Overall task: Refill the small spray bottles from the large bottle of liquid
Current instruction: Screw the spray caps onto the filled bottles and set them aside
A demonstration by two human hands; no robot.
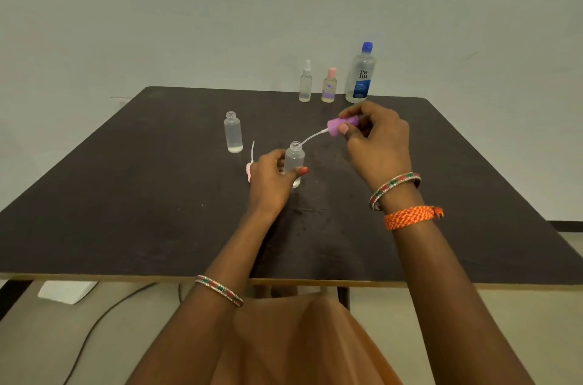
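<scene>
Your left hand [272, 172] is wrapped around a small clear bottle [295, 160], standing it upright on the desk [126, 195] with its threaded neck open, while your right hand [377, 137] pinches a purple spray head [341, 125] whose thin pale dip tube [310, 138] curves down to the bottle's mouth. That tube looks springy: it could flick droplets or miss the narrow neck, and a light, nearly empty plastic bottle may tip if your grip loosens. A pink spray head [250, 168] lies just left of your left hand, and a second uncapped bottle [233, 132] stands further left and away. At the far edge, well apart, stand two capped small bottles and the large bottle [360, 74], smooth, clear, blue-capped, not yet opened
</scene>
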